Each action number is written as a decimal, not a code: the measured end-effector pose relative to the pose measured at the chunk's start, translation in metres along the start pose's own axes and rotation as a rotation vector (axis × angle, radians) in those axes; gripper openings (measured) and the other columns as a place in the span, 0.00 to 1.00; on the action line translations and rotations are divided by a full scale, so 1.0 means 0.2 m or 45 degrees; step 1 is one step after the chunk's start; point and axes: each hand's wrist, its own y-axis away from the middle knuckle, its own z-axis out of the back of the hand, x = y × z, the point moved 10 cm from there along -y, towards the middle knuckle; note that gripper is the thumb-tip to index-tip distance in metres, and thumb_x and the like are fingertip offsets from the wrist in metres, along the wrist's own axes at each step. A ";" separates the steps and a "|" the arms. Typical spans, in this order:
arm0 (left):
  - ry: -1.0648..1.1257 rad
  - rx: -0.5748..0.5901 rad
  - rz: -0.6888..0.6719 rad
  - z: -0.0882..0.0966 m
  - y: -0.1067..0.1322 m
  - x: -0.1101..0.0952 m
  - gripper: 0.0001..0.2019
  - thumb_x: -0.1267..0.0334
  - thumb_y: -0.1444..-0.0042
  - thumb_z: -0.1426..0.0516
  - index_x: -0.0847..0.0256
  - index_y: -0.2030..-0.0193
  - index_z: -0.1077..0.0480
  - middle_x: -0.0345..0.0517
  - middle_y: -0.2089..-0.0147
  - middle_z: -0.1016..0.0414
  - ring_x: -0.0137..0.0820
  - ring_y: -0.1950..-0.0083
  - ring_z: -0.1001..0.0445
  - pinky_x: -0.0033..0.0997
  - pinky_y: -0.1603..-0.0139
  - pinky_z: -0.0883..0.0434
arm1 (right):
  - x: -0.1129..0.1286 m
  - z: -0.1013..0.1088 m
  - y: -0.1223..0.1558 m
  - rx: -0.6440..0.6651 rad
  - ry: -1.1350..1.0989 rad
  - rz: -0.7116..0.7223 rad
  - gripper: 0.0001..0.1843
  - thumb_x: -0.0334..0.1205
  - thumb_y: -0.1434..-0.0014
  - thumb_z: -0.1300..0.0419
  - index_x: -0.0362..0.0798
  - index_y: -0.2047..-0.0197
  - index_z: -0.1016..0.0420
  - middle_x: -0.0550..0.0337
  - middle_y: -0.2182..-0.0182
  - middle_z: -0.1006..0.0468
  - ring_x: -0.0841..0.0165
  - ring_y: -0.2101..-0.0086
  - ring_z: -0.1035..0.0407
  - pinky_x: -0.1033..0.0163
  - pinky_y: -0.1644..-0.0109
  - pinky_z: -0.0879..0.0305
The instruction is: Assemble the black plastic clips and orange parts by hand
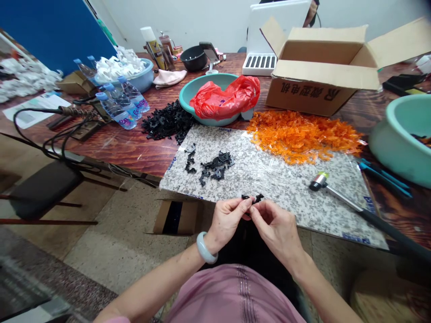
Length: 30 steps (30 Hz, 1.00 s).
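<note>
At the near edge of a speckled stone-patterned board [292, 206], my left hand [229, 220] and my right hand [274, 224] meet with fingertips pinched on a small black plastic part [258, 198]. Its ends poke out above the fingers; the rest is hidden. Ahead on the board lie a small cluster of similar black parts [217, 166] and a short row of them [190, 159]. Thin metal pins [266, 175] are scattered just beyond my hands. To the right rests a small mallet [340, 196] with a black-and-yellow head.
Behind the board sit a black parts pile [168, 120], a teal basin [188, 92] with a red plastic bag [225, 96], orange clear parts [303, 134] and an open carton [313, 96]. Water bottles [117, 107] stand left. A green tub [400, 139] and blue-handled tool [385, 177] are right.
</note>
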 end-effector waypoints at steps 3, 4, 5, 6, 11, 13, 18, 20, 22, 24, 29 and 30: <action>-0.103 -0.028 -0.079 0.01 -0.01 -0.02 0.13 0.56 0.45 0.42 0.65 0.70 0.22 0.42 0.73 0.24 0.29 0.71 0.29 0.26 0.68 0.32 | 0.01 -0.02 0.01 0.024 -0.005 0.007 0.07 0.41 0.41 0.44 0.47 0.66 0.29 0.60 0.73 0.24 0.72 0.76 0.31 0.68 0.72 0.35; -0.128 -0.034 -0.100 0.01 -0.01 -0.03 0.14 0.57 0.45 0.42 0.65 0.71 0.22 0.42 0.73 0.24 0.28 0.71 0.30 0.26 0.69 0.33 | 0.01 -0.02 0.01 0.028 -0.005 0.007 0.07 0.41 0.41 0.44 0.47 0.64 0.30 0.60 0.72 0.24 0.72 0.76 0.31 0.68 0.72 0.35; -0.149 -0.039 -0.117 0.01 -0.02 -0.03 0.14 0.57 0.45 0.42 0.65 0.71 0.23 0.42 0.74 0.25 0.28 0.72 0.31 0.25 0.69 0.34 | 0.00 -0.02 0.02 0.024 -0.001 0.008 0.06 0.41 0.41 0.44 0.47 0.63 0.30 0.60 0.71 0.24 0.72 0.76 0.31 0.68 0.72 0.35; -0.165 -0.041 -0.128 0.01 -0.02 -0.03 0.13 0.57 0.44 0.43 0.65 0.70 0.23 0.42 0.74 0.26 0.28 0.72 0.31 0.25 0.70 0.34 | 0.00 -0.02 0.02 0.015 0.007 0.012 0.06 0.41 0.41 0.44 0.47 0.63 0.30 0.60 0.71 0.24 0.72 0.76 0.31 0.68 0.72 0.35; -0.233 -0.063 -0.160 0.02 -0.03 -0.04 0.14 0.56 0.43 0.44 0.65 0.71 0.24 0.41 0.76 0.28 0.26 0.73 0.33 0.24 0.71 0.35 | -0.01 0.00 0.02 0.000 0.033 0.024 0.06 0.41 0.40 0.44 0.48 0.65 0.29 0.61 0.71 0.23 0.71 0.73 0.29 0.68 0.68 0.33; -0.279 -0.053 -0.181 0.02 -0.02 -0.05 0.15 0.57 0.43 0.44 0.65 0.72 0.25 0.41 0.77 0.29 0.26 0.74 0.34 0.24 0.72 0.36 | -0.02 0.01 0.01 -0.003 0.039 0.006 0.06 0.41 0.40 0.43 0.48 0.65 0.29 0.62 0.72 0.23 0.72 0.74 0.29 0.68 0.69 0.34; -0.315 -0.021 -0.207 0.01 -0.01 -0.06 0.15 0.57 0.42 0.45 0.66 0.71 0.25 0.41 0.77 0.29 0.26 0.74 0.34 0.24 0.71 0.35 | -0.02 0.01 0.01 0.024 0.048 0.007 0.05 0.39 0.41 0.43 0.48 0.66 0.28 0.63 0.73 0.24 0.73 0.76 0.30 0.69 0.71 0.35; -0.316 -0.017 -0.211 0.00 -0.01 -0.06 0.15 0.57 0.42 0.45 0.66 0.72 0.26 0.41 0.77 0.30 0.26 0.74 0.34 0.24 0.71 0.36 | -0.02 0.01 0.01 0.032 0.048 0.021 0.05 0.38 0.40 0.43 0.48 0.65 0.28 0.63 0.73 0.23 0.72 0.75 0.30 0.69 0.70 0.35; -0.313 -0.021 -0.220 0.01 -0.01 -0.05 0.15 0.57 0.42 0.45 0.66 0.72 0.26 0.40 0.77 0.31 0.25 0.74 0.35 0.23 0.72 0.36 | -0.02 0.00 0.01 0.034 0.051 0.028 0.05 0.38 0.41 0.44 0.48 0.65 0.27 0.63 0.73 0.23 0.72 0.75 0.29 0.69 0.70 0.35; -0.311 -0.028 -0.226 0.01 -0.02 -0.05 0.15 0.58 0.42 0.45 0.67 0.73 0.27 0.40 0.77 0.32 0.25 0.74 0.35 0.23 0.72 0.37 | -0.02 -0.01 0.01 0.040 0.052 0.025 0.05 0.38 0.40 0.44 0.48 0.65 0.27 0.62 0.72 0.23 0.72 0.74 0.29 0.69 0.69 0.35; -0.334 -0.027 -0.230 0.02 -0.02 -0.04 0.15 0.57 0.42 0.45 0.67 0.72 0.27 0.40 0.77 0.32 0.25 0.74 0.35 0.23 0.72 0.37 | -0.03 -0.01 0.01 0.048 0.080 0.022 0.06 0.38 0.40 0.44 0.48 0.65 0.26 0.62 0.72 0.23 0.71 0.74 0.29 0.69 0.69 0.35; -0.350 -0.022 -0.233 0.02 -0.01 -0.04 0.15 0.57 0.41 0.45 0.67 0.73 0.28 0.40 0.77 0.32 0.25 0.74 0.35 0.23 0.72 0.37 | -0.02 -0.01 0.01 0.050 0.087 0.025 0.06 0.38 0.40 0.44 0.48 0.65 0.26 0.62 0.72 0.23 0.71 0.74 0.29 0.69 0.69 0.35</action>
